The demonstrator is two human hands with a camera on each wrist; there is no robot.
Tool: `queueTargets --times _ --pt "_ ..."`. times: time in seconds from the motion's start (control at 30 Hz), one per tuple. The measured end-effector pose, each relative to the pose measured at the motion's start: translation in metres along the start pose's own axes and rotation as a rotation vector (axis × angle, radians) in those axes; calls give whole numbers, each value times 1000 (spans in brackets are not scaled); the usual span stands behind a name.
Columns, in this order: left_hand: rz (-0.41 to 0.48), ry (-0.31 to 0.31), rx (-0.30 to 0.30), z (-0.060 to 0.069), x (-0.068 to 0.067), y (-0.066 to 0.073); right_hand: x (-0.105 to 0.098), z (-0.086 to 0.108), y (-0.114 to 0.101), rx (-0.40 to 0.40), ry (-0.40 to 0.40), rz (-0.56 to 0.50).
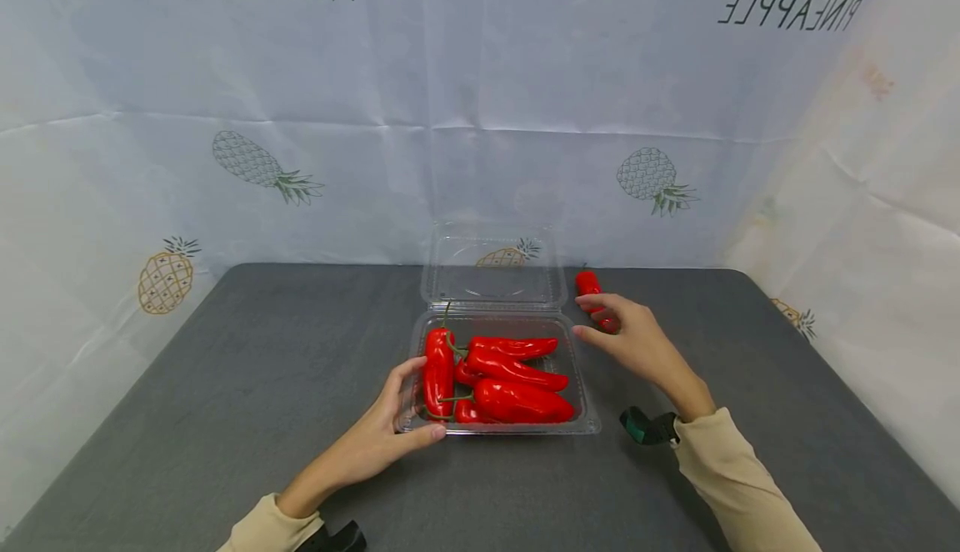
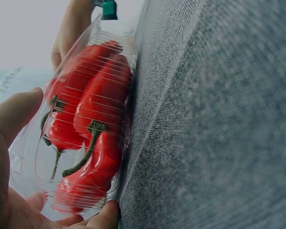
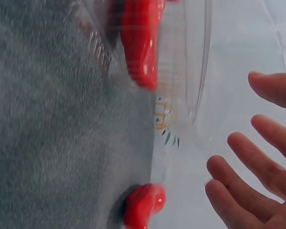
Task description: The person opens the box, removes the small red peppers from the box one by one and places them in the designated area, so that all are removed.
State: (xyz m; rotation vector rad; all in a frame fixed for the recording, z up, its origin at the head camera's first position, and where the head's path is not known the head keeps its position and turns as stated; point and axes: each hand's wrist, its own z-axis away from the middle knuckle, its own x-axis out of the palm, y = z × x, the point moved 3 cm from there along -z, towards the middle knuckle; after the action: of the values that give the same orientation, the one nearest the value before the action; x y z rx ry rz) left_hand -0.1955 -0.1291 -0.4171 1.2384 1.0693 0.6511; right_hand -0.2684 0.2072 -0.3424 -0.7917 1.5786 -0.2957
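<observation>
Left hand (image 1: 378, 437), loosely spread, braces the clamshell (image 1: 588, 427) at its near-left corner, I judge for steadiness; half-spread, empty right hand (image 1: 633, 337) hovers beside a red pepper (image 1: 588, 283).

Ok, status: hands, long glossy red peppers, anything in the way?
Left hand touching rectangular clear plastic container. Right hand open, empty, by loose glossy red pepper. Other red peppers inside; clear plastic lid open. Nothing visibly blocking.

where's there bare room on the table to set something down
The dark grey tabletop is bare between its left edge and the left hand, and between the right hand and the right edge. Crowded: inside the clear plastic hinged box, holding glossy red peppers, and just right of it, where a lone red pepper lies.
</observation>
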Motion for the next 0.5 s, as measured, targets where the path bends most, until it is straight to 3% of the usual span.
queueTargets --times 0.5 --pt "-7 -2 -9 0 0 0 15 9 -22 -113 -104 -24"
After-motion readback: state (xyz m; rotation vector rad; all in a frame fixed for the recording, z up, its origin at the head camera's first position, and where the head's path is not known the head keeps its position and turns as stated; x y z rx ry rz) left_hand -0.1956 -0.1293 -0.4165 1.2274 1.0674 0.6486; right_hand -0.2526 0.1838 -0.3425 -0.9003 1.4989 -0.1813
